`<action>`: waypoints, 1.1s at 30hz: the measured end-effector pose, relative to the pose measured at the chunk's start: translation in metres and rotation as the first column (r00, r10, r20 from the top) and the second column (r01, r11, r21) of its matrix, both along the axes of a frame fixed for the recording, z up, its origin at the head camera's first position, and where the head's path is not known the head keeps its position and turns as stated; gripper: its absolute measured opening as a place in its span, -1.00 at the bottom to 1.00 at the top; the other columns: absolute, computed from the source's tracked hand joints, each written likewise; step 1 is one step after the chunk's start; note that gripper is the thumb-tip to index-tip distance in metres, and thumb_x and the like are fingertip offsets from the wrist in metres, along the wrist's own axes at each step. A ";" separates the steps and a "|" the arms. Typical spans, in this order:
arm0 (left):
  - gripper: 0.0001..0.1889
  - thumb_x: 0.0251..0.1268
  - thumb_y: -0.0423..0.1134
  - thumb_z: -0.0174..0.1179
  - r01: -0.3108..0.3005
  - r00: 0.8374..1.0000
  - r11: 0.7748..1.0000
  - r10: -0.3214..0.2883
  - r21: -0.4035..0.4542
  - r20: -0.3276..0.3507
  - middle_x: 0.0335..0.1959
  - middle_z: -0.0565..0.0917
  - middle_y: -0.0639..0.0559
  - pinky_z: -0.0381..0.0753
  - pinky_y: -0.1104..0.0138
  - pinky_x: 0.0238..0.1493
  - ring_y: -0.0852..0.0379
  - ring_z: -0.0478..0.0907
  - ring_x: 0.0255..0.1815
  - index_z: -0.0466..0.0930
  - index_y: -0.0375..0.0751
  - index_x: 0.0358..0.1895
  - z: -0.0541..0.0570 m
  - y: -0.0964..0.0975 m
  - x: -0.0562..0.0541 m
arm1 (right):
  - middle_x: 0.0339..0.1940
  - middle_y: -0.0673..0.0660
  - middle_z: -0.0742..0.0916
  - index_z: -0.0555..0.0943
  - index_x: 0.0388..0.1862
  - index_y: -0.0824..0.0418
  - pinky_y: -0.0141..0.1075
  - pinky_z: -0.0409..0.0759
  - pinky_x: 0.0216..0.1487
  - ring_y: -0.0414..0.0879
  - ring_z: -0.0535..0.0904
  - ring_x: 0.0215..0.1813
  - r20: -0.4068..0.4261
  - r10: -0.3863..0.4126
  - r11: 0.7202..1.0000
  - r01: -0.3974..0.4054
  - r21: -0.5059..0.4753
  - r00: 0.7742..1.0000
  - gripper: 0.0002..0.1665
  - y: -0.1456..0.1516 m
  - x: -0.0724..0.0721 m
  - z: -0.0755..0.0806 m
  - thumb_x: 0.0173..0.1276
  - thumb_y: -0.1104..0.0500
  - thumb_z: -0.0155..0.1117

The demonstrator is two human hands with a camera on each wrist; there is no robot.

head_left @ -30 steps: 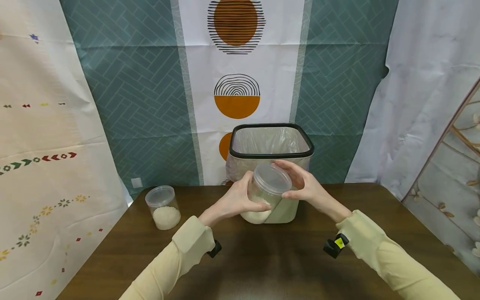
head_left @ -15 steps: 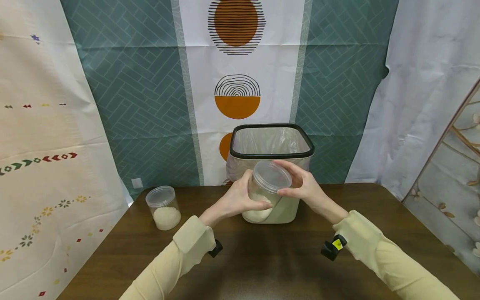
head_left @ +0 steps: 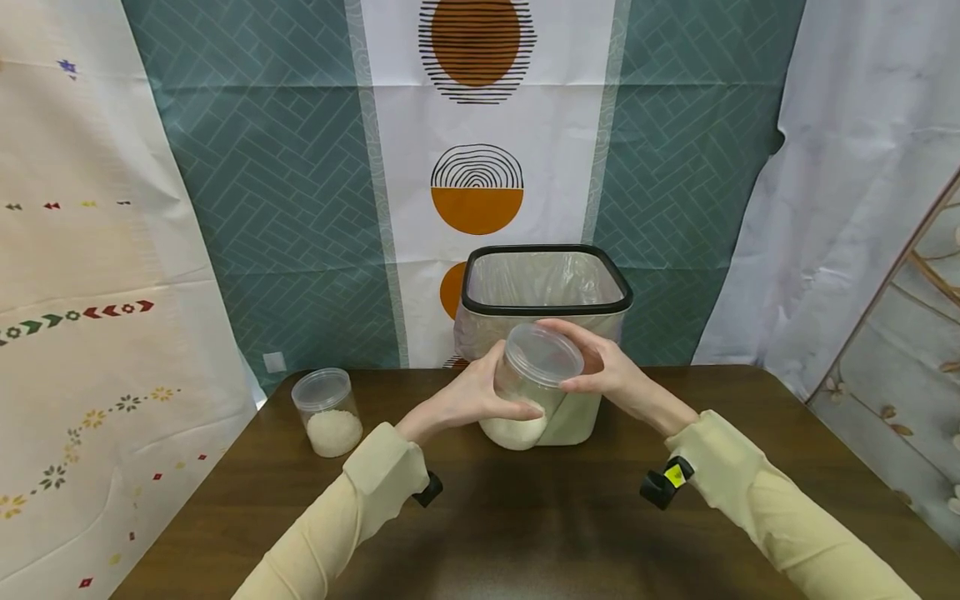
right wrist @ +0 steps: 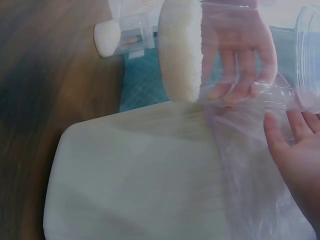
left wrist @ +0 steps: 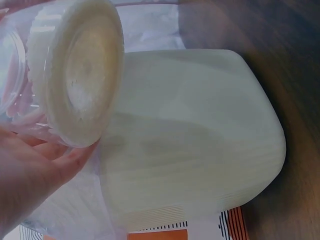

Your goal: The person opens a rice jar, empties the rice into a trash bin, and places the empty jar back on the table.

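Observation:
In the head view, a clear jar (head_left: 525, 387) with white grains like rice at its bottom is held tilted in the air. My left hand (head_left: 461, 398) grips its body, thumb across the near side. The translucent lid (head_left: 545, 354) is on the jar, and my right hand (head_left: 617, 377) holds its edge between thumb and fingers. From the left wrist view, the underside of the jar (left wrist: 90, 75) faces me. In the right wrist view, fingers of the left hand (right wrist: 245, 65) show through the clear wall. A second lidded jar of grains (head_left: 326, 414) stands on the table at left.
Right behind the held jar stands a pale bin (head_left: 573, 421) with a black rim (head_left: 547, 310) and a clear plastic liner (head_left: 543, 279). Everything rests on a dark wooden table (head_left: 495, 517). A patterned curtain (head_left: 300, 208) hangs behind the table's back edge.
My right hand has turned slightly at the lid, its fingertips shifting a little left. The left hand and the jar stay nearly in place, and the lid is still on.

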State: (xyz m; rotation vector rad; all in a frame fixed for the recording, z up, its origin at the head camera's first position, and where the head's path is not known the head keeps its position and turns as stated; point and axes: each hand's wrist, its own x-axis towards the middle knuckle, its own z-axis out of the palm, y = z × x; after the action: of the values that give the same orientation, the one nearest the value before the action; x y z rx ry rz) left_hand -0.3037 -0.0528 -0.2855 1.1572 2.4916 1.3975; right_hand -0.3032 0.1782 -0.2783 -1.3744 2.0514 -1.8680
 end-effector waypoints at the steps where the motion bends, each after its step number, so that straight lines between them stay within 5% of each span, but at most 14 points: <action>1: -0.19 -0.10 -0.04 0.37 0.008 1.000 1.000 -0.008 0.001 0.002 0.07 0.35 0.10 0.34 0.19 -0.02 0.15 0.31 0.06 0.13 -0.07 0.25 0.000 0.000 0.000 | 0.26 0.24 0.31 0.17 0.34 0.29 -0.05 0.24 0.13 0.15 0.20 0.20 0.000 0.009 1.000 -0.009 0.004 1.000 -0.11 0.000 0.000 0.000 0.09 0.09 0.35; 17: -0.21 -0.12 -0.05 0.39 0.061 0.997 0.998 -0.062 -0.018 -0.041 0.01 0.43 0.13 0.37 0.21 -0.05 0.19 0.35 0.01 0.16 -0.04 0.22 -0.004 -0.001 -0.004 | 0.30 0.19 0.26 0.11 0.37 0.24 0.02 0.21 0.12 0.11 0.15 0.23 0.006 0.046 0.991 -0.047 0.125 0.999 -0.10 -0.001 -0.002 0.006 0.05 0.22 0.28; 25: -0.23 -0.15 0.02 0.38 -0.001 0.996 0.999 -0.002 -0.034 -0.094 -0.05 0.46 0.15 0.37 0.23 -0.08 0.19 0.39 -0.05 0.19 -0.08 0.17 -0.004 -0.002 -0.003 | 0.38 0.23 0.13 -0.02 0.39 0.33 -0.06 0.11 0.21 0.08 0.01 0.34 -0.028 0.085 0.994 -0.082 0.078 0.996 -0.02 0.006 0.001 0.009 0.10 0.27 0.31; 33: -0.24 -0.16 0.03 0.39 -0.051 0.994 0.999 0.051 0.001 -0.099 -0.06 0.44 0.13 0.35 0.20 -0.06 0.20 0.38 -0.05 0.21 -0.11 0.14 -0.006 -0.003 -0.003 | 0.37 0.24 0.17 0.02 0.37 0.37 -0.20 0.14 0.22 0.05 0.04 0.35 0.018 0.038 0.999 -0.038 0.012 0.999 -0.07 0.012 0.008 0.003 0.12 0.30 0.31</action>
State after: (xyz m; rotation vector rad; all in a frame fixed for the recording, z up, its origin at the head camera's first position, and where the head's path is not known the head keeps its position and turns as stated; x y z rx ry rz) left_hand -0.3069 -0.0563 -0.2911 1.1994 2.6067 1.3825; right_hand -0.2952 0.1900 -0.2751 -1.3781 2.0107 -1.8428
